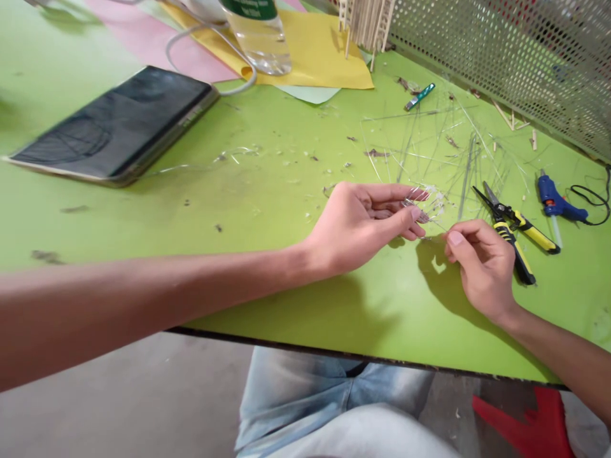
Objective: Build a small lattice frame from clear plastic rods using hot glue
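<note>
My left hand [370, 219] is closed round a small wire piece [434, 202] made of thin silvery wires with whitish bits on it. Its thumb presses the piece against the fingers, above the green table [267, 210]. Just to the right, my right hand [482, 261] pinches the end of a thin wire [440, 226] that reaches toward that piece. Whether the wire is joined to it I cannot tell. Beyond both hands lie many loose thin wires [420, 156]. Yellow-and-black pliers [518, 235] rest open beside my right hand.
A blue glue gun [556, 200] with a cord lies at the right. Farther back are a green cutter [420, 97], a stick structure [365, 22] and a perforated metal panel [487, 57]. A tablet [119, 124], a water bottle [262, 41] and yellow paper [322, 48] occupy the back left.
</note>
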The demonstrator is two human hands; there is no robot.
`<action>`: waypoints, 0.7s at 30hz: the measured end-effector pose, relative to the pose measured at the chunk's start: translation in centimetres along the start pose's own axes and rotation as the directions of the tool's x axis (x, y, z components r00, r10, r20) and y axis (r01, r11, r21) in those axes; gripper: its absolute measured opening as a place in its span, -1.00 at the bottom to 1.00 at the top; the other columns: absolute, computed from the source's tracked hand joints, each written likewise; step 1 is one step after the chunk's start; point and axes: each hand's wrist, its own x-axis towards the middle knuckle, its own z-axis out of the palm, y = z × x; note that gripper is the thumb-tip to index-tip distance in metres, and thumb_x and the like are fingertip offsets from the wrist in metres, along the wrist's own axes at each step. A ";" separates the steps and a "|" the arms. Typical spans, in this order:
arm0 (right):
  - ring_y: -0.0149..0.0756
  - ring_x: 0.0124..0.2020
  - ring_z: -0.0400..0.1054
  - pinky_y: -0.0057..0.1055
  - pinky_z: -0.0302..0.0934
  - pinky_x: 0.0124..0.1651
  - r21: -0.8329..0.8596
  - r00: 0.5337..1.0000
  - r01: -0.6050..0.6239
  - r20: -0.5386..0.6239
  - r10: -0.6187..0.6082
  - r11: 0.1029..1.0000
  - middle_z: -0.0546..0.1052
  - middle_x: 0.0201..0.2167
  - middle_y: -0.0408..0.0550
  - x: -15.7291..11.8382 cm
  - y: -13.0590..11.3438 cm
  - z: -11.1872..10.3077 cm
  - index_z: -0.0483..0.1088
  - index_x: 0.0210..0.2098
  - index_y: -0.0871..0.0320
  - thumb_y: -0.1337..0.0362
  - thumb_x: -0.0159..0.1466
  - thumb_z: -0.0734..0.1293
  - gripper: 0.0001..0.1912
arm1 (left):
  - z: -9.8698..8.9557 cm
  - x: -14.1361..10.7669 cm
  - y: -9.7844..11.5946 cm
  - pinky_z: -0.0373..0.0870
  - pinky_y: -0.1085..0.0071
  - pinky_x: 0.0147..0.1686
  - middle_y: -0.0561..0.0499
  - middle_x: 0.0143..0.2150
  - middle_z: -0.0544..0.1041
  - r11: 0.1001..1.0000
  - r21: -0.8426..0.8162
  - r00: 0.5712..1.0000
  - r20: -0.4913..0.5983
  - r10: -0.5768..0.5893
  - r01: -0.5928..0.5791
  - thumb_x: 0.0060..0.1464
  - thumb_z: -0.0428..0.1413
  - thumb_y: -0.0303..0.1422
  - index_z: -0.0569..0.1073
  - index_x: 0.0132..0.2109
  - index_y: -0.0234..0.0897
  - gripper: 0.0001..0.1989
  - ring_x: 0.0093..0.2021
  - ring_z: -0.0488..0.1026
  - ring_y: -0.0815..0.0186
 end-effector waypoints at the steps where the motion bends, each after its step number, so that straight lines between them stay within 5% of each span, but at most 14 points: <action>1: -0.44 -0.49 0.34 -0.51 0.27 -0.43 -0.011 1.000 -0.001 -0.001 0.001 1.000 0.50 -0.51 -0.23 0.0 0.0 0.0 0.58 -0.31 0.08 0.28 0.43 0.51 -0.84 | 0.0 0.0 0.0 0.84 0.31 -0.15 -0.11 -0.31 0.80 1.000 -0.003 1.000 -0.012 0.004 -0.004 0.12 0.52 -0.34 0.80 0.05 -0.43 -0.62 -0.24 0.84 0.10; 10: -0.50 -0.60 0.17 -0.49 0.00 -0.55 -0.145 0.993 0.053 0.111 -0.037 0.988 0.42 -0.59 -0.28 0.2 -0.9 0.0 0.44 -0.42 0.08 0.34 0.36 0.45 -0.79 | 0.1 0.7 -0.5 0.80 0.40 -0.17 -0.04 -0.32 0.78 0.989 -0.125 0.984 -0.172 0.054 -0.077 0.26 0.42 -0.41 0.76 0.00 -0.42 -0.79 -0.32 0.77 0.28; 14: -0.46 -0.58 0.18 -0.45 0.03 -0.52 -0.143 0.991 0.102 0.105 -0.087 0.985 0.39 -0.58 -0.27 -0.2 -0.4 -0.4 0.43 -0.42 0.07 0.34 0.37 0.44 -0.77 | -0.1 1.5 -0.4 0.77 0.45 -0.18 -0.02 -0.33 0.75 0.982 -0.160 0.968 -0.244 0.055 -0.096 0.29 0.37 -0.47 0.71 -0.05 -0.42 -0.88 -0.34 0.73 0.35; 21: -0.40 -0.53 0.25 -0.42 0.14 -0.49 -0.120 0.995 0.098 0.020 -0.097 0.988 0.45 -0.54 -0.21 -0.4 0.0 -0.4 0.50 -0.37 0.05 0.22 0.42 0.48 -0.78 | -0.3 0.6 0.0 0.82 0.33 -0.17 -0.13 -0.24 0.80 1.000 -0.007 1.000 0.008 0.005 -0.005 0.16 0.52 -0.30 0.72 -0.01 -0.39 -0.67 -0.18 0.83 0.11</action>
